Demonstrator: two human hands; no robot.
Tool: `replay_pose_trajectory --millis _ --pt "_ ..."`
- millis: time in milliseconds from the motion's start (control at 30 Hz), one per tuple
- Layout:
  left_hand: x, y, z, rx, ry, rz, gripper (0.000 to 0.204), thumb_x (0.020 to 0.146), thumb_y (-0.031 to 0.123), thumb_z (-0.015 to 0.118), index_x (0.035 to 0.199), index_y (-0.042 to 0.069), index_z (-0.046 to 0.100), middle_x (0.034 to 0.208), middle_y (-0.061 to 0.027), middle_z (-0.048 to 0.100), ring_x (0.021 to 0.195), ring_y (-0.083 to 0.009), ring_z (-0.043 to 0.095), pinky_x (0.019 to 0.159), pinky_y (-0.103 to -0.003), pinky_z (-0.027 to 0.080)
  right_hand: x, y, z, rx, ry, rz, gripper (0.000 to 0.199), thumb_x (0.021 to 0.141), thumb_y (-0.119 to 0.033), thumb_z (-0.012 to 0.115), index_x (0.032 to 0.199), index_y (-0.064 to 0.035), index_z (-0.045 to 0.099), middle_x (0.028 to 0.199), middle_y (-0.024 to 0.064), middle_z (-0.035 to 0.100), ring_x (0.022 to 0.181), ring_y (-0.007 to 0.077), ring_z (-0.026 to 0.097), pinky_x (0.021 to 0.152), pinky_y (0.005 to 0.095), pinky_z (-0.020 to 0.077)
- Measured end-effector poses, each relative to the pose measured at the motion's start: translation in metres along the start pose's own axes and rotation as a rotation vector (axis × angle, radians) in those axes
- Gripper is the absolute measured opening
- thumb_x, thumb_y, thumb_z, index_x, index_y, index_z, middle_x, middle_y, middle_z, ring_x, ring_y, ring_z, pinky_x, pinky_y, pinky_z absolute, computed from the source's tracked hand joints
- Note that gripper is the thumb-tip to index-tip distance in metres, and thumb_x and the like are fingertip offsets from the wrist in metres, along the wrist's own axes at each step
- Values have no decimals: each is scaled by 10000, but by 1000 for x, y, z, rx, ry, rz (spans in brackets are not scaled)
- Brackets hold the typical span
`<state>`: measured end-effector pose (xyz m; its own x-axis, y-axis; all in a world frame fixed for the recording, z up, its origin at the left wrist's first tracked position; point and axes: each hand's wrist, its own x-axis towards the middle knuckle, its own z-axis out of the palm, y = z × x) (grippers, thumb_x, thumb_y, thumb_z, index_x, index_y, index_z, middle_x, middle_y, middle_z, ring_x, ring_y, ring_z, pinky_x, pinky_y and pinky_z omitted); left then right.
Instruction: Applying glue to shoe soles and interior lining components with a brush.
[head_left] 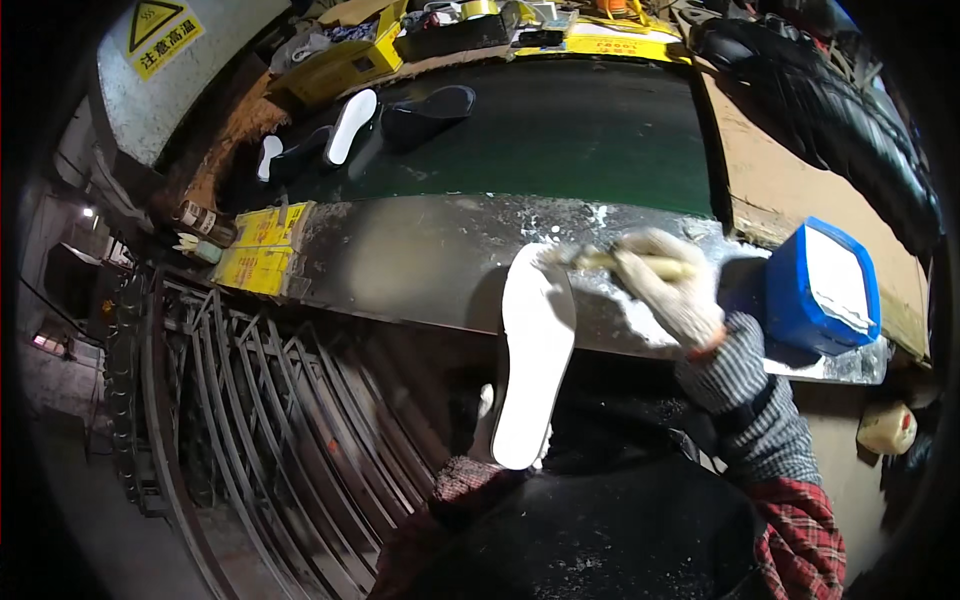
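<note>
My left hand (pixel 483 428), mostly hidden, grips the narrow end of a white shoe sole (pixel 535 350) from beneath. The sole is tilted up over the near edge of the metal-topped bench (pixel 400 255), its wide end above the bench top. My right hand (pixel 672 285), in a pale knitted glove, is closed around the handle of a brush (pixel 597 260). The bristles meet the sole's wide end and are smeared by motion. White smears mark the bench around them. To the right of my right hand stands a blue tub (pixel 815 290) with white inside.
A dark green conveyor belt (pixel 590 130) runs behind the bench, carrying white soles (pixel 351 127) and dark soles (pixel 428 110) at its left. Curved metal rack bars (pixel 250 400) rise at lower left. A black padded jacket (pixel 810 110) lies at far right. Yellow boxes (pixel 340 65) stand behind.
</note>
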<state>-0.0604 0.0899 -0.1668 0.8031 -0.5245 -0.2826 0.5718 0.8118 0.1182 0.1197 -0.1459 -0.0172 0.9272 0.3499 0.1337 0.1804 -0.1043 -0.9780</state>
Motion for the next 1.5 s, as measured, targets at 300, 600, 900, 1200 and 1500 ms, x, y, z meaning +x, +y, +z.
replay_pose_trajectory --millis 300,600,900,1200,1500 --pt "2 10 -17 -55 -247 -95 945 838 823 308 1439 100 412 1138 -252 627 874 -406 672 698 -528 574 26 -31 8 -51 -94 -135 254 918 -249 663 936 4 654 833 103 698 735 176 666 664 287 542" --pt "5 -2 51 -386 -337 32 817 925 708 340 1457 89 359 1399 -238 461 1195 -372 564 862 -598 533 -46 -24 9 -451 -416 -828 190 882 -177 675 948 0 692 748 78 683 634 216 663 577 315 535" --pt "-1 9 37 -89 -381 66 629 990 569 368 1350 70 500 1102 -185 674 1000 -405 658 711 -585 585 -97 -25 -1 297 -515 180 276 856 -175 742 1044 6 654 1010 141 686 919 186 683 763 283 585" --pt "-20 19 -7 -109 -329 -12 788 917 711 345 1377 85 478 1044 -226 671 807 -390 692 627 -542 591 -54 -13 -1 227 -412 205 274 900 -152 701 1127 -4 658 1009 108 687 904 167 654 790 295 551" --pt "-25 19 -7 -84 -300 68 770 943 697 288 1441 124 417 1157 -201 646 853 -354 694 634 -521 580 -58 -55 -5 -445 -631 -515 317 757 -45 763 1064 -78 694 907 82 652 794 261 644 702 382 531"
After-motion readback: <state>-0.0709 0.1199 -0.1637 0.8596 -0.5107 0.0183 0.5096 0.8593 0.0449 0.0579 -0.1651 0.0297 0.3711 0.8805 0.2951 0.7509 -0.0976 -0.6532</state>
